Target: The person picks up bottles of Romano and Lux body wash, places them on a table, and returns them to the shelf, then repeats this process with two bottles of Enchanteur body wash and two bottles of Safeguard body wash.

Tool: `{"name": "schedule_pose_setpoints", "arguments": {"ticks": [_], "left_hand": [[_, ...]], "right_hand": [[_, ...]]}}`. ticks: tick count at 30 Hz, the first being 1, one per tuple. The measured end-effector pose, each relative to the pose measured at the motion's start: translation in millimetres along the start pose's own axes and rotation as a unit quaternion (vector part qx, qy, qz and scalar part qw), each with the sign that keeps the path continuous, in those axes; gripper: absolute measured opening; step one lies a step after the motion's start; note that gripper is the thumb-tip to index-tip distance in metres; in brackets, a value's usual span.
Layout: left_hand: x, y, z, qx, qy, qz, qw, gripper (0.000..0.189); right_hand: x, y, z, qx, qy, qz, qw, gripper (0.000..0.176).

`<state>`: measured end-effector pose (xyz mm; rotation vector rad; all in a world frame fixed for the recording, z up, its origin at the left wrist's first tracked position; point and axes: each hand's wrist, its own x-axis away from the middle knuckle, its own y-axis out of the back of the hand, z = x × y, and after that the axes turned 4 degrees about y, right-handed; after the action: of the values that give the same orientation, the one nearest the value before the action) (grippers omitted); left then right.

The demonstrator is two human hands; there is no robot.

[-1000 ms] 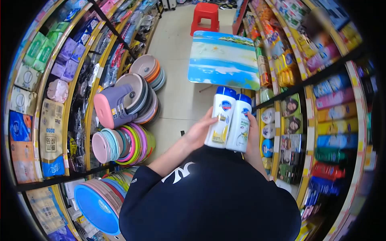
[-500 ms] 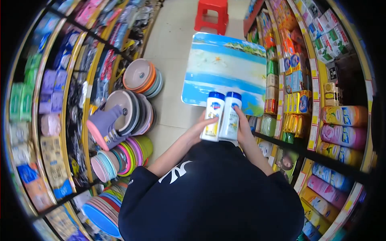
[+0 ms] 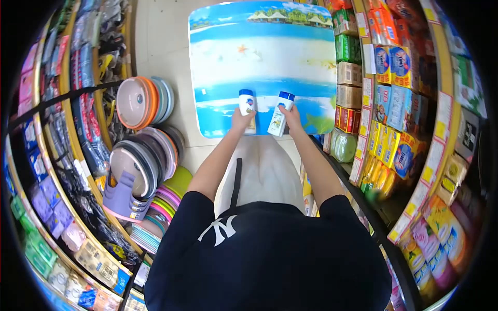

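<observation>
My left hand (image 3: 240,121) is wrapped round a white bottle (image 3: 247,103) with a blue cap and a yellowish lower label. In my right hand (image 3: 292,118) is a second white bottle (image 3: 276,122), also blue-capped, with a green-patterned label; it tilts a little, cap toward the right. Both bottles are over the near edge of a beach-printed tabletop (image 3: 259,57), apart from each other. My fingers hide part of each bottle's side.
Stacked plastic basins (image 3: 136,102) and a purple plastic item (image 3: 124,199) stand along the left shelving. To the right, shelves hold boxed soaps (image 3: 395,106) and bagged goods (image 3: 441,228). Pale floor tiles (image 3: 161,52) run between the left basins and the table.
Both bottles have moved forward from close to my body to over the table's near edge, and have been spread apart. The view has shifted closer to the table; the red stool is out of sight.
</observation>
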<state>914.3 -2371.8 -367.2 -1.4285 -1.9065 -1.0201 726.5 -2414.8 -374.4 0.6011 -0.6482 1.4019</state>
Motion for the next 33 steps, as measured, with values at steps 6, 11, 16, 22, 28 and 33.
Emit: {"name": "schedule_pose_setpoints", "arguments": {"ticks": [6,11,16,22,28,33], "left_hand": [[-43.3,-16.2,-3.8,-0.064,-0.082,-0.078,0.992,0.060],[-57.1,-28.6,-12.9,-0.053,-0.090,-0.073,0.992,0.054],[-55.0,-38.4,-15.1,-0.149,-0.164,-0.165,0.961,0.049],[-58.9,-39.4,-18.5,-0.091,-0.190,-0.133,0.968,0.059],[-56.9,-39.3,-16.2,-0.105,-0.139,-0.106,0.979,0.064],[-64.1,-32.2,-13.3,-0.126,-0.134,-0.065,0.981,0.070]], "right_hand": [[-52.4,0.6,-17.0,0.174,0.063,-0.011,0.983,0.043],[-60.4,-14.2,-3.6,0.134,0.045,0.027,0.990,0.040],[-71.0,-29.9,-13.1,0.155,0.072,0.014,0.985,0.039],[-60.3,-42.3,-1.5,0.244,0.137,-0.090,0.956,0.048],[-64.0,-42.1,-6.3,0.251,0.131,-0.088,0.955,0.049],[-67.0,-43.6,-3.5,0.266,0.111,-0.069,0.955,0.048]]}}
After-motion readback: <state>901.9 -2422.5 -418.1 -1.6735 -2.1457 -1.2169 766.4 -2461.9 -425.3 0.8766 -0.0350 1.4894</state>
